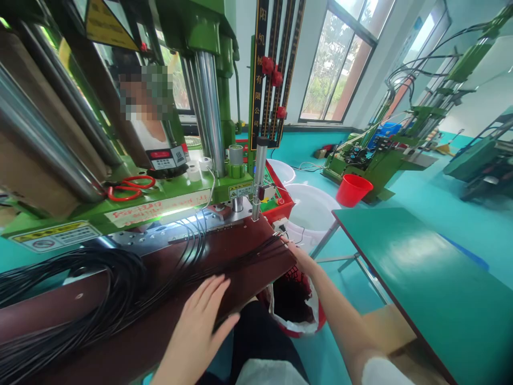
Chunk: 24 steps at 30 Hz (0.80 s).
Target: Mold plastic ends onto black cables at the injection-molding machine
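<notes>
My left hand (202, 315) lies flat and open on the dark brown worktable (120, 342), fingers spread beside a thick bundle of black cables (100, 289). My right hand (301, 258) reaches to the table's right corner, where the cable ends (276, 243) fan out; its fingers seem pinched at those ends, though they are small and partly hidden. The cables run from a coil at the left across the table towards the green moulding machine (200, 53).
Red scissors (128, 187) lie on the machine's green ledge. A red basket lined with a white bag (296, 305) stands below the table's corner. White tubs (312, 211), a red bucket (352, 188) and a green table (420, 278) are to the right.
</notes>
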### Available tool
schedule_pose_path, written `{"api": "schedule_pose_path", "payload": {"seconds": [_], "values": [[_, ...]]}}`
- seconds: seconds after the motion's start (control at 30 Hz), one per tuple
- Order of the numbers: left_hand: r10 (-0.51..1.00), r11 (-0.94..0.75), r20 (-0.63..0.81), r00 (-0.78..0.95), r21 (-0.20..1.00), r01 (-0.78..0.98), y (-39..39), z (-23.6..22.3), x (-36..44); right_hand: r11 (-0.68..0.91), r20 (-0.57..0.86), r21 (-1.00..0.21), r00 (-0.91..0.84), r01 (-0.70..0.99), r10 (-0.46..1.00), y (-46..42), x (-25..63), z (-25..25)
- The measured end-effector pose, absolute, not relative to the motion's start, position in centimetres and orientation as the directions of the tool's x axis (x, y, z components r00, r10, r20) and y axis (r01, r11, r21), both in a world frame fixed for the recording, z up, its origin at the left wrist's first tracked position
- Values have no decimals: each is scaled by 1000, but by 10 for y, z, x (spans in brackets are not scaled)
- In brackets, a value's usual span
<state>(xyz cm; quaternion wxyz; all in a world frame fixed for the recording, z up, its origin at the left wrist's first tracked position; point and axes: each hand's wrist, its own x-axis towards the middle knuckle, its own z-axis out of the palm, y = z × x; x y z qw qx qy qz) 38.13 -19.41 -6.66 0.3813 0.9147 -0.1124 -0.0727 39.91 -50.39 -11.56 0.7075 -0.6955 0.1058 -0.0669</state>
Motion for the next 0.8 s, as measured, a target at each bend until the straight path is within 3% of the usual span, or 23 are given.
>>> {"api": "schedule_pose_path", "payload": {"seconds": [0.1,0.17,0.23,0.37,0.43,0.5,0.6,0.67,0.8], "values": [[-496,-743,225,839,390,-543,-242,-67,413,22,-74,-997,976,-71,-206,-508,412,-112],[-522,-798,267,810,181,-575,-262,-68,425,16,-56,-998,980,-54,-191,-512,416,-107],[-534,-820,249,808,82,-567,-270,-68,430,12,-26,-1000,985,-25,-172,-513,416,-98],[-587,-798,163,793,46,-600,-271,-66,430,105,88,-990,996,91,-36,-502,412,-71],[-591,-799,118,798,51,-599,-269,-64,429,160,142,-976,989,147,-43,-490,407,-59],[-570,-817,75,818,59,-574,-269,-61,429,157,179,-966,970,205,-163,-476,398,-50],[-507,-857,44,861,80,-509,-268,-55,428,21,248,-960,880,280,-404,-458,379,-46],[-459,-881,73,885,93,-464,-267,-50,428,-13,229,-968,858,251,-460,-447,367,-48],[-458,-876,141,878,97,-473,-264,-47,419,262,37,-960,971,100,-237,-423,364,-49]]}}
